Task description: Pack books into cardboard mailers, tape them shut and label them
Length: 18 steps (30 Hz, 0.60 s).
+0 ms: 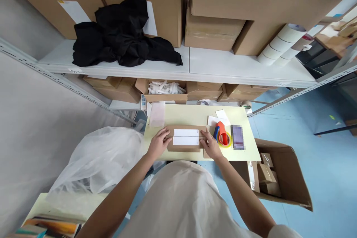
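Note:
A small cardboard box (186, 148) lies on the pale yellow table (189, 113) in front of me, with a white label (185, 137) on its top that a seam line crosses. My left hand (159, 142) grips the box's left end, fingers on the top and side. At the opposite end my right hand (210, 144) holds it the same way. Just right of that hand sits an orange and blue tape dispenser (222, 134) with a roll of yellowish tape. White paper slips (220, 118) lie behind the dispenser.
A blurred purple item (238, 137) lies at the table's right. On the floor stands a large open carton (290, 178) holding several small boxes. Translucent plastic bags (103, 156) bulge at the left. Behind, a metal shelf (212, 65) carries cartons, black cloth (122, 33) and tape rolls (281, 44).

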Tool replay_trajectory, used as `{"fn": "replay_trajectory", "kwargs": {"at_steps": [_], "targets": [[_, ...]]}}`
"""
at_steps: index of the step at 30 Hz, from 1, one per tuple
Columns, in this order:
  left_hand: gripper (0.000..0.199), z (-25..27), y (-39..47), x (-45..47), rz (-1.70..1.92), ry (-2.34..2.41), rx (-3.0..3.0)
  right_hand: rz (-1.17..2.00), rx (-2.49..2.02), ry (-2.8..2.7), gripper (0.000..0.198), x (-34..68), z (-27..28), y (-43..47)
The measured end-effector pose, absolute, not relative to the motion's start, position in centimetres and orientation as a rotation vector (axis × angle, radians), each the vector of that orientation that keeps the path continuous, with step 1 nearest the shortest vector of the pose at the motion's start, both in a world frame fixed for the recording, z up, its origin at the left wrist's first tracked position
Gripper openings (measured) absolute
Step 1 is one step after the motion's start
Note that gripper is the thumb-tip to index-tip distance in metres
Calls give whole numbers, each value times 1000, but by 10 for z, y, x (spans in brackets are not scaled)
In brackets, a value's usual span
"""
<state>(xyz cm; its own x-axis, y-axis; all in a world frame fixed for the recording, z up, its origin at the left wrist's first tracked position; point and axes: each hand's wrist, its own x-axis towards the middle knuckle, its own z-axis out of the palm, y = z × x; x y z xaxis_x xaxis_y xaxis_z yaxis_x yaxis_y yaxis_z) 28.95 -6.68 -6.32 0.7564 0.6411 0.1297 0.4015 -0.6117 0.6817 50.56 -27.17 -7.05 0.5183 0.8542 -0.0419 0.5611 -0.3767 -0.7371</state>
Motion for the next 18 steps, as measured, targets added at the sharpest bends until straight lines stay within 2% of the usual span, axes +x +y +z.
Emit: {"fn": "replay_trajectory", "kwargs": {"at_steps": [11, 18], "targets": [[42, -58, -38, 320, 430, 873, 2121, 546, -2175, -1069, 44, 526, -50, -239], [42, -74, -73, 283, 394, 857, 2112, 619, -2198, -998, 45, 495, -77, -276]]}}
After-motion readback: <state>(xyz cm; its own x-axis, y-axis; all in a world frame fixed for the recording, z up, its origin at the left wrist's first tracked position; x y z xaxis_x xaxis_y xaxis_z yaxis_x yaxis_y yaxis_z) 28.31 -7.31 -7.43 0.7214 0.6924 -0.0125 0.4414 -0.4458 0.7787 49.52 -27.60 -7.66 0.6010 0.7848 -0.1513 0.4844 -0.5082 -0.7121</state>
